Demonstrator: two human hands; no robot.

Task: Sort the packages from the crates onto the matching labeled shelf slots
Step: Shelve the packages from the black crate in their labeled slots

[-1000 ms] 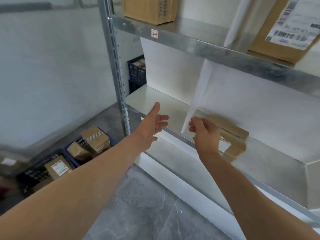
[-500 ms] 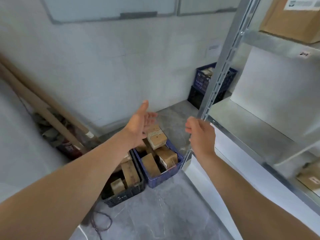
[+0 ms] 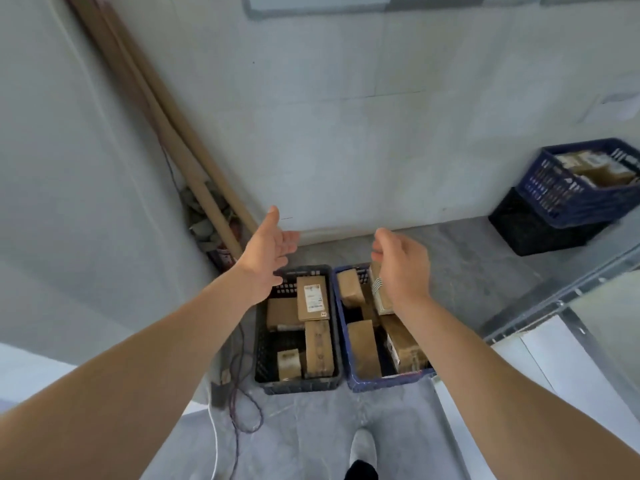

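Two crates stand side by side on the grey floor below my arms: a black crate (image 3: 262, 344) on the left and a blue crate (image 3: 346, 351) on the right. Each holds several brown cardboard packages, among them a labeled box (image 3: 312, 298) lying face up in the black one. My left hand (image 3: 268, 252) hovers above the black crate's far left corner, palm turned inward, fingers relaxed and holding nothing. My right hand (image 3: 401, 266) hangs over the far end of the blue crate, fingers loosely curled and empty.
The metal shelf frame (image 3: 561, 299) shows at the right edge. A blue crate with packages (image 3: 568, 188) sits stacked on a black crate (image 3: 533, 230) by the back wall. Long cardboard tubes (image 3: 162, 119) lean in the left corner. Cables (image 3: 242, 410) lie on the floor near my foot (image 3: 362, 448).
My view has swung left and down, from the shelf to the two floor crates. Both empty hands have come away from the shelf and now hang over the crates.
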